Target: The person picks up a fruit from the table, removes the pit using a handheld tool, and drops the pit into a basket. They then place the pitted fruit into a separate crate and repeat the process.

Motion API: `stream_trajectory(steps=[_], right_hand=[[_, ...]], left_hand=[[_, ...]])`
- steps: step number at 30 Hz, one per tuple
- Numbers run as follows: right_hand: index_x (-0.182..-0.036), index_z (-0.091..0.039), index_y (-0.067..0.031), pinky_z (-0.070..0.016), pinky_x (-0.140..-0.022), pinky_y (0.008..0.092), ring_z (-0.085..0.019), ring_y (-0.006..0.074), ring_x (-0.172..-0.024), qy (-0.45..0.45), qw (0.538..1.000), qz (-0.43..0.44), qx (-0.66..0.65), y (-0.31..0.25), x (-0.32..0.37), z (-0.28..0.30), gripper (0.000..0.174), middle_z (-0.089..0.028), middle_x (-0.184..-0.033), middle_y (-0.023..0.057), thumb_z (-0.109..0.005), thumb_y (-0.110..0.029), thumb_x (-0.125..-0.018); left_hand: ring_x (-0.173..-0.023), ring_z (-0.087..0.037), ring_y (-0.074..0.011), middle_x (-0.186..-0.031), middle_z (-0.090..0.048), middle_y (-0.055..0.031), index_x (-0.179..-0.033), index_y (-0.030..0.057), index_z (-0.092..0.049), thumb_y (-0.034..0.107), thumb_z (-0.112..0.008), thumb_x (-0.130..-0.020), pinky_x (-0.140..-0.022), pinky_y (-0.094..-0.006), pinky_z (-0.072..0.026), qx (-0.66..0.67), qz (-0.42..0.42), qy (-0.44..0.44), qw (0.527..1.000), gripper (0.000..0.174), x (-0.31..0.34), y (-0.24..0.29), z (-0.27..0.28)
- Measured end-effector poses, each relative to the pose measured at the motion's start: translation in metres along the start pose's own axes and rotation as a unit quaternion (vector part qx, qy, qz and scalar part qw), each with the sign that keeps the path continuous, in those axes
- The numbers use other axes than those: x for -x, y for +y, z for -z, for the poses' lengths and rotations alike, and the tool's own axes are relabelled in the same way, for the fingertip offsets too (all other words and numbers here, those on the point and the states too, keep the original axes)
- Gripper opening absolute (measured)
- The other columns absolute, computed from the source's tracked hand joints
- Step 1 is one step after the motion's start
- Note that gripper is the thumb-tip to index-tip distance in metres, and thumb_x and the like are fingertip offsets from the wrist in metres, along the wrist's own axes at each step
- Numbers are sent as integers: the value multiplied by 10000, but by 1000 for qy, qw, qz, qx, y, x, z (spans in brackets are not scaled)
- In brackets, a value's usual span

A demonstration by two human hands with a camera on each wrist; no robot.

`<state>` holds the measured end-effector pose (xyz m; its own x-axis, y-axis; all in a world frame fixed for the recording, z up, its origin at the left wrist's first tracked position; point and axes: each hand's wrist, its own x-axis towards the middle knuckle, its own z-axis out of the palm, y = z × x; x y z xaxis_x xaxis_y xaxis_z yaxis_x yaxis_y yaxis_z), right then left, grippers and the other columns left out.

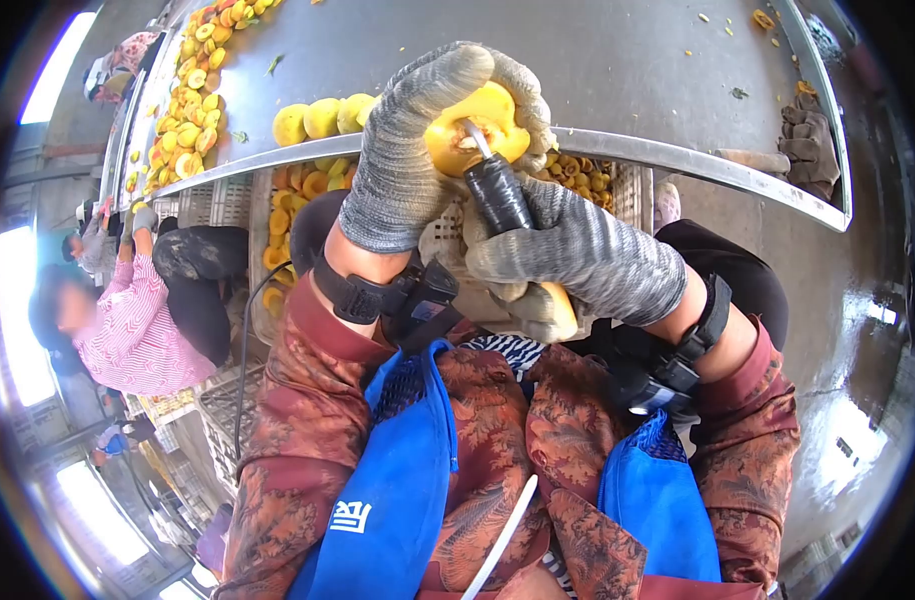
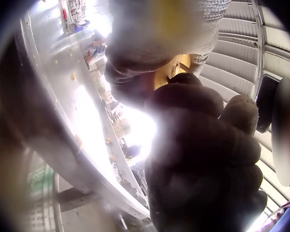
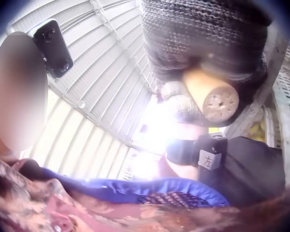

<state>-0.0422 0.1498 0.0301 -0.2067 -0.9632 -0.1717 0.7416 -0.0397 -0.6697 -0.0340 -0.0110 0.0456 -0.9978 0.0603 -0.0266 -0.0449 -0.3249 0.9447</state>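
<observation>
In the head view my gloved left hand (image 1: 402,150) holds a yellow peach half (image 1: 502,115), its cut face with the reddish pit hollow turned towards me. My right hand (image 1: 597,250), also in a grey knit glove, grips a pitting tool (image 1: 499,195) by its handle. Black tape wraps the front of that handle, and its thin metal tip lies in the hollow of the peach. The pale butt of the handle (image 3: 221,104) sticks out below the right fist in the right wrist view. In the left wrist view, dark gloved fingers hide most of the peach (image 2: 166,72).
Several yellow peaches (image 1: 322,118) stand along the rim of the metal table (image 1: 617,60); a heap of peach halves (image 1: 192,110) lies left. Crates of cut peaches (image 1: 282,215) sit below the edge. Dark gloves (image 1: 809,150) lie right. A person in pink stripes (image 1: 142,330) sits left.
</observation>
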Motion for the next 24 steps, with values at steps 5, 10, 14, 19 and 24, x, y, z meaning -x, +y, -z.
stream_trajectory(steps=[5, 10, 14, 19, 24], right_hand=[[-892, -522, -32, -385, -441, 214, -467, 81, -488, -55, 991, -18, -122, 8, 1, 9, 240, -499, -640, 8, -658, -177, -757], [-1066, -504, -11, -425, -538, 206, -507, 96, -595, 20, 992, 0, 126, 4, -6, 7, 316, -517, -751, 7, -618, -141, -802], [-1226, -430, 1, -472, -660, 258, -580, 163, -739, 130, 864, 119, 472, 19, -25, 11, 441, -562, -900, 54, -583, -39, -814], [-1206, -400, -36, -485, -605, 380, -603, 342, -736, 190, 772, 119, 595, 20, -33, 16, 440, -581, -827, 173, -582, -48, -806], [-1142, -417, -52, -470, -597, 431, -589, 365, -723, 186, 661, 211, 696, 23, -36, 29, 378, -586, -802, 175, -584, -117, -809]], left_hand=[[-642, -589, -265, -808, -603, -178, -908, -26, -570, 414, -425, -878, -565, -364, -497, 118, -47, 5, 992, 464, 4, -10, -5], [-745, -609, -290, -830, -600, -173, -940, -34, -560, 381, -440, -894, -649, -400, -534, 118, -16, 97, 988, 434, 10, -8, -4], [-791, -611, -289, -858, -606, -174, -963, -45, -556, 307, -427, -917, -708, -391, -536, 118, -55, 97, 987, 377, 11, -12, 3], [-768, -612, -224, -822, -606, -133, -930, -13, -577, 336, -526, -863, -699, -313, -529, 113, -66, 110, 985, 359, 12, -13, 10], [-770, -601, -230, -827, -598, -145, -921, -12, -571, 251, -505, -892, -691, -338, -515, -48, -72, 182, 979, 272, 27, 3, 26]])
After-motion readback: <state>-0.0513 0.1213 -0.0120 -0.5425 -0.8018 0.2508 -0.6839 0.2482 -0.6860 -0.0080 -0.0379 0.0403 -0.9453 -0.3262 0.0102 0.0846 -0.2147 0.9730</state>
